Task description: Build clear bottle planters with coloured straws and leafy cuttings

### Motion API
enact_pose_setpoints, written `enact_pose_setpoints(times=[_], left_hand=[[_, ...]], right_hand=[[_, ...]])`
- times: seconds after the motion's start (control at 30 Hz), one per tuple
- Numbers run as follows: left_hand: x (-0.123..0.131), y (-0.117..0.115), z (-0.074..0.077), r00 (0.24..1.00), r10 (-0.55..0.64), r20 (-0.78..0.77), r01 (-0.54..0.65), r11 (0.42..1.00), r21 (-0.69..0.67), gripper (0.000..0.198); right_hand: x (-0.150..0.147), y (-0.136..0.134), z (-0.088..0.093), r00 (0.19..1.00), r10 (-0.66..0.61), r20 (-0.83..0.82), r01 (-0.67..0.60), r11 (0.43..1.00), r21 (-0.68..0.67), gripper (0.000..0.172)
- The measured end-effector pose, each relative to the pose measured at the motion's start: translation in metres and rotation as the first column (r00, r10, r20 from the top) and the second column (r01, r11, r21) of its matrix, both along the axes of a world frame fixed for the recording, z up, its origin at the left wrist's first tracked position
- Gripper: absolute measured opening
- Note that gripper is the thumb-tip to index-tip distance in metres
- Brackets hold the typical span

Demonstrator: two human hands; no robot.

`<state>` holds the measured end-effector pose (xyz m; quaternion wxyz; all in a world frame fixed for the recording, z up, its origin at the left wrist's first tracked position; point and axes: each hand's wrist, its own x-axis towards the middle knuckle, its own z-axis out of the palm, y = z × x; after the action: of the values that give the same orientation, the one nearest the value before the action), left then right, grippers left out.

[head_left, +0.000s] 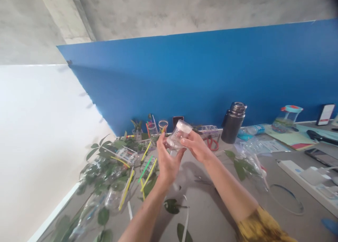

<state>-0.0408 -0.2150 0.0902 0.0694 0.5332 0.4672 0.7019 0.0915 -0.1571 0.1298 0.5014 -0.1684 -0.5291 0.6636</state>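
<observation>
Both hands hold a small clear plastic cup in the air above the grey table, tilted with its whitish top turned away from the person; the left hand takes it from below, thumb and fingers curled round its base, while the right hand pinches its side near the top, fingers closed on it; a thin-walled cup like this probably wants only a light squeeze, since a hard one could buckle it; steadying the base with one hand while the other works at the top seems the surer way; it is best held clear of the green leafy stems and the yellow and green plastic straws lying to the left, and of the red-handled scissors beyond
</observation>
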Motion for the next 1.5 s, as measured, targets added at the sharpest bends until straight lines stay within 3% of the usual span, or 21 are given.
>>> enact_pose_setpoints(times=[0.1, 0.2, 0.3, 0.5, 0.63, 0.87, 1.5], left_hand=[[-0.001, 0.003, -0.007, 0.991, -0.117, 0.059, 0.117, 0.993, 0.008, 0.086], [-0.003, -0.001, -0.007, 0.957, -0.218, 0.193, 0.227, 0.974, -0.021, 0.062], [-0.006, -0.007, -0.002, 0.974, -0.133, 0.181, 0.139, 0.99, -0.019, 0.037], [-0.014, -0.013, 0.008, 0.994, 0.074, -0.084, -0.071, 0.996, 0.045, 0.014], [-0.018, -0.014, 0.014, 0.953, 0.191, -0.235, -0.175, 0.981, 0.088, 0.011], [-0.02, -0.016, 0.021, 0.917, 0.233, -0.324, -0.202, 0.971, 0.125, 0.013], [-0.021, -0.019, 0.024, 0.912, 0.231, -0.341, -0.215, 0.973, 0.082, 0.016]], right_hand=[[-0.004, 0.002, -0.003, 0.998, -0.013, -0.062, 0.006, 0.993, -0.12, 0.055], [-0.003, 0.005, -0.002, 0.996, -0.047, -0.073, 0.035, 0.986, -0.164, 0.052], [-0.003, 0.006, -0.003, 0.996, -0.082, -0.046, 0.074, 0.985, -0.156, 0.054], [-0.004, 0.003, -0.003, 0.992, -0.117, 0.048, 0.12, 0.99, -0.067, 0.047], [-0.002, 0.002, 0.0, 0.978, -0.178, 0.108, 0.176, 0.984, 0.028, 0.046], [0.0, 0.003, 0.001, 0.98, -0.169, 0.103, 0.163, 0.985, 0.062, 0.046], [0.0, 0.002, 0.002, 0.98, -0.178, 0.092, 0.173, 0.983, 0.061, 0.048]])
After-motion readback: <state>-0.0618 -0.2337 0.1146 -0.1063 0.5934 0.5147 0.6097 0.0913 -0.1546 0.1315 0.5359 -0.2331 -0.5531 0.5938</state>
